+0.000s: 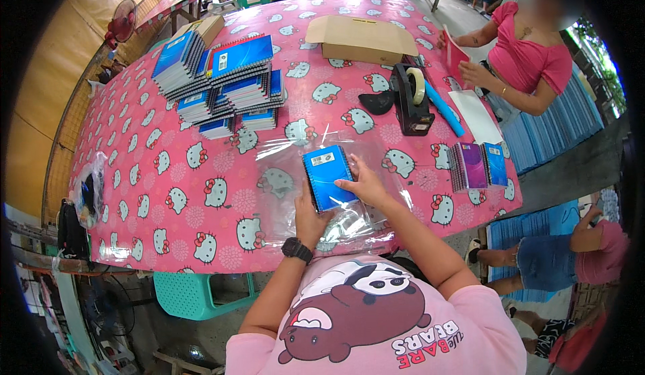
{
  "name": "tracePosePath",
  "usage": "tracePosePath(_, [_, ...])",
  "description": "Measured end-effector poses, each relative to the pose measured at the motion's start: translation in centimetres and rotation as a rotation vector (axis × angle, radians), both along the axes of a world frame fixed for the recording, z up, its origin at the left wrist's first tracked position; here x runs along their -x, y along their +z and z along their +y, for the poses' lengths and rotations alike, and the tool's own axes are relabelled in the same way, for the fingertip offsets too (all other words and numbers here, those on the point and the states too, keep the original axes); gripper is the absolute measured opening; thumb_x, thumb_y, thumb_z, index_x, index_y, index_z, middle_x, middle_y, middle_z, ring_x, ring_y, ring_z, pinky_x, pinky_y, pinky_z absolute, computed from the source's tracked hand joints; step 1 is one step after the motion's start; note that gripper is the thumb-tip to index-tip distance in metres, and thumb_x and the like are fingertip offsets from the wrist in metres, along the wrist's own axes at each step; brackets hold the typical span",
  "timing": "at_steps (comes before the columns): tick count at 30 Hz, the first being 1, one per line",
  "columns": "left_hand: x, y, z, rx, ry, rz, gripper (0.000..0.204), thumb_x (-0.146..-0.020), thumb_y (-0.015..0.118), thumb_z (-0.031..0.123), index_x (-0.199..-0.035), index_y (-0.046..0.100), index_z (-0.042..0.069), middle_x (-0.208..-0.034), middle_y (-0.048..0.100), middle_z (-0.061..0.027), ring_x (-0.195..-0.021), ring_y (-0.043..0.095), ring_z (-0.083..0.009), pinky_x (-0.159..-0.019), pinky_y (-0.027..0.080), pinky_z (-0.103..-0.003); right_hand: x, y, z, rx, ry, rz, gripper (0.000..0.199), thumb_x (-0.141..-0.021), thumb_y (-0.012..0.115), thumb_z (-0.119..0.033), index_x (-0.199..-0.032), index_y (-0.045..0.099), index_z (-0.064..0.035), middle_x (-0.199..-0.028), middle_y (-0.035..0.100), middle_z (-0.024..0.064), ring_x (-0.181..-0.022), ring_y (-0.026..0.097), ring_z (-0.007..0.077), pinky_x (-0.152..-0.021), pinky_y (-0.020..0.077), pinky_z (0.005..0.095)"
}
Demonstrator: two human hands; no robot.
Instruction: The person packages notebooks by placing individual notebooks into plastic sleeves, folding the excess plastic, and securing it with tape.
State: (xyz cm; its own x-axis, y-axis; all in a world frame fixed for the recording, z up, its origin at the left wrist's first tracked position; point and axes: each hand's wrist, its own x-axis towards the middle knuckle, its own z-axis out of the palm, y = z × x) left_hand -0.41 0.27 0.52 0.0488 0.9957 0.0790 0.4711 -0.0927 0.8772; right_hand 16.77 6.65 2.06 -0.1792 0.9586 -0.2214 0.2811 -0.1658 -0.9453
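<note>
We are holding the blue notebook ahead of us at twelve o'clock, over the clear plastic on the bench. Our left hand is grasping its side at seven o'clock; our right hand is gripping the edge near four, thumb on the cover. We are expecting it to be light, fairly stiff and slippery, and are favouring its long sides without squeezing the coil. It is showing glossy blue, a pale label on top, dark coil at left. Beyond it, a purple notebook is lying at three o'clock, a tape dispenser is standing at one-thirty, and stacked notebooks are rising toward ten-thirty.
</note>
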Motion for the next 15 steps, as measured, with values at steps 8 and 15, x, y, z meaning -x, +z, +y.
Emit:
tracePosePath(8, [-0.7,0.0,-0.3,-0.011,0.128,0.044,0.098,-0.060,0.073,0.003,-0.141,0.019,0.002,-0.115,0.052,-0.0216,-0.104,0.049,-0.0373,-0.091,0.041,-0.043,-0.3,-0.5,0.5,-0.033,0.004,0.085,0.097,-0.071,0.078,-0.016,-0.140,0.015,0.0055,-0.129,0.047,0.0239,-0.114,0.051,0.0261,-0.096,0.0406,0.0342])
tracePosePath(15, [1.0,-1.7,3.4,0.228,0.022,-0.743,0.085,-0.074,0.066,0.015,-0.141,0.017,-0.003,-0.132,0.041,-0.0265,-0.119,0.045,-0.0292,-0.098,0.038,-0.040,-0.2,0.5,0.1,0.010,0.065,0.063,0.102,-0.070,0.078,-0.015,-0.142,0.008,0.0060,-0.135,0.040,0.0251,-0.121,0.046,0.0274,-0.099,0.0375,0.0346])
